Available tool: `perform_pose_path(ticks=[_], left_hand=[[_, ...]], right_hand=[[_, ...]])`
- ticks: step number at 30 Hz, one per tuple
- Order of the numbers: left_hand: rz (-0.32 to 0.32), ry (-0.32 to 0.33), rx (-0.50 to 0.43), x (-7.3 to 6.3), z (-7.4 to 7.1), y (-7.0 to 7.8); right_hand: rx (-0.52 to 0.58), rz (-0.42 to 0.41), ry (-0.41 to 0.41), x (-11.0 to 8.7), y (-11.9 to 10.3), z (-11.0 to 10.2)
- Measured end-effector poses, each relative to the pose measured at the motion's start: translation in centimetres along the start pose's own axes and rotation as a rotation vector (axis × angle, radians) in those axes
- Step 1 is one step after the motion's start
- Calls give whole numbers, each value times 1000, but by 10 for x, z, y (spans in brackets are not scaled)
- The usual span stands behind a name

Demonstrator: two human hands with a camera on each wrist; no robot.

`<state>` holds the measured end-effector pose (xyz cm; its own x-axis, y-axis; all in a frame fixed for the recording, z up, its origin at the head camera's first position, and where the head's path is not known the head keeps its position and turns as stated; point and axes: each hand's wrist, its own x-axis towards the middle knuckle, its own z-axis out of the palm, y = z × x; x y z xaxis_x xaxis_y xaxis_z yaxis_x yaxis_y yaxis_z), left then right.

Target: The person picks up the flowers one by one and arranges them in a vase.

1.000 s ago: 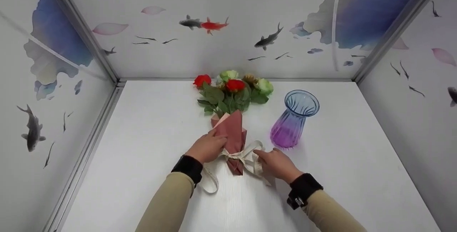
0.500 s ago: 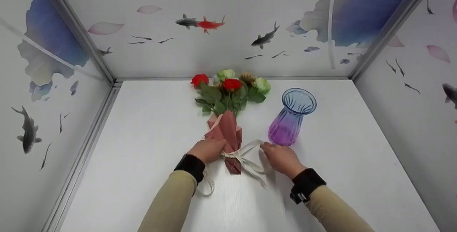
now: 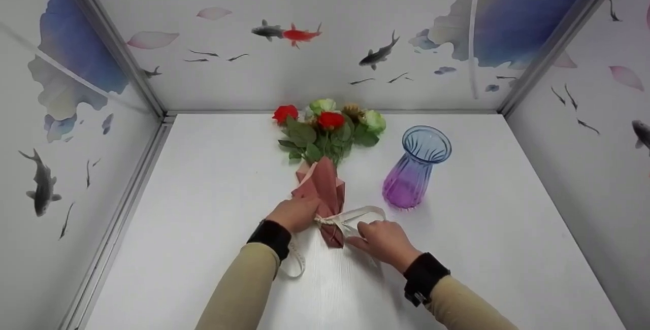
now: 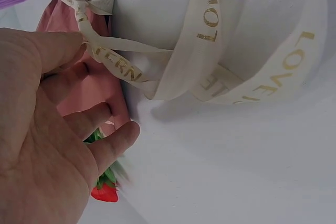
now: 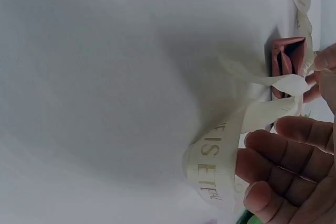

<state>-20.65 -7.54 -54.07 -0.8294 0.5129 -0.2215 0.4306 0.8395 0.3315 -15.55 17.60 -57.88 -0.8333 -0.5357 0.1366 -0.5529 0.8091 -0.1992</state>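
A bouquet [image 3: 327, 177] of red and pale green flowers in dusky pink paper lies on the table, tied with a cream ribbon [image 3: 348, 214]. My left hand [image 3: 294, 213] holds the wrapped stems. In the left wrist view its thumb is at the twisted ribbon [image 4: 126, 69] and its fingertips touch the pink paper [image 4: 100, 93]. Right of the knot is my right hand [image 3: 383, 241], fingers loosely bent and apart. Gold-lettered ribbon [image 5: 212, 161] curves right at its fingertips in the right wrist view. One ribbon loop arches above this hand in the head view.
A blue-to-purple ribbed glass vase [image 3: 416, 167] stands right of the bouquet, beyond my right hand. Another ribbon length [image 3: 294, 264] curls on the white table [image 3: 213, 167] below my left wrist. Panels with printed fish enclose the table's back and sides.
My right hand first shifts away from the knot, then comes back left and lower beside the ribbon. My left hand slides slightly lower on the paper. The vase stays put.
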Motion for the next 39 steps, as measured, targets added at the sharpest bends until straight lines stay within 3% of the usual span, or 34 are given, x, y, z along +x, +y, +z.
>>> perform_pose_path(ticks=[5,15,18,23,26,33,39], left_hand=[[-15,-1,8,0,0,-1],[-29,-15,20,1,-2,0],[-29,-9,18,1,-2,1],[-36,-10,-6,1,-2,0],[-42,-18,-9,1,-1,1],[-45,-26,12,2,0,1],[-30,-16,47,2,0,1]], right_hand=[[-40,1,-15,0,-5,5],[-124,-70,45,-3,-20,7],[-136,-58,-2,-4,-22,7],[-107,49,-143,-5,-21,9],[-97,78,-179,-5,-19,12],[-166,31,-148,-9,-17,16],[-247,-65,-84,-9,-13,19]])
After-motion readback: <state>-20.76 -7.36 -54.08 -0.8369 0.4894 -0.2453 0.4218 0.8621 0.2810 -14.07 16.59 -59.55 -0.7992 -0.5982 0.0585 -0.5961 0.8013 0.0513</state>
